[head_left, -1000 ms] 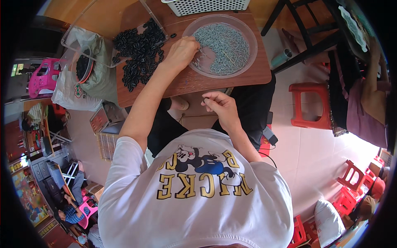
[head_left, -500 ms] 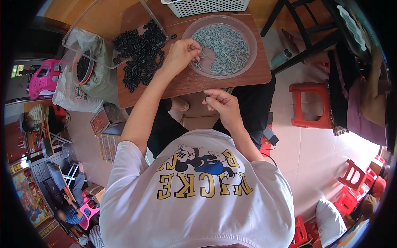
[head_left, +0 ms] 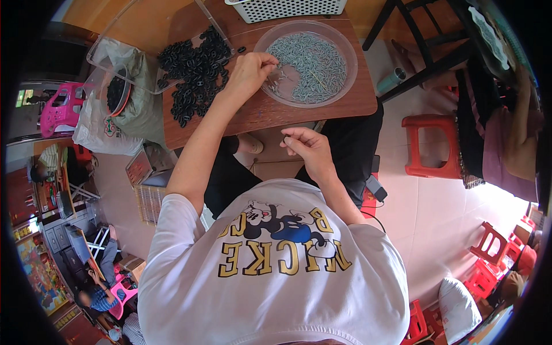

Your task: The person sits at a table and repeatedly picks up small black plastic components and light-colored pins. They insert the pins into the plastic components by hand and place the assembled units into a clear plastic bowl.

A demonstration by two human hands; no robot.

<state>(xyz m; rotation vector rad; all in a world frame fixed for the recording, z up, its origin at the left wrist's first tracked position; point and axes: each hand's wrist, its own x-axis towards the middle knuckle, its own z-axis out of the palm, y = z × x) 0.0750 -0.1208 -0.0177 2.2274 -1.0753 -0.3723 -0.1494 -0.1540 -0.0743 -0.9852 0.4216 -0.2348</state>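
- Left hand [head_left: 248, 73] at the near rim of the clear round dish [head_left: 306, 62], fingertips [head_left: 269, 59] pinched together just inside the edge; whether a piece sits between them, cannot tell.
- Grey metal pieces [head_left: 313, 66] heaped mostly beyond and right of those fingertips, a thin patch right under them.
- Right hand [head_left: 307, 149] raised over the lap, thumb and forefinger closed on something too small to identify.
- Black rings [head_left: 192, 77] piled just left of the left wrist, on the brown tabletop [head_left: 322, 106].
- Best done, judging from this: pick 1 piece only, pinch at its middle, lift clear of the rim before swinging toward the right hand.
- Worth keeping the wrist off the rings, to avoid scattering them.
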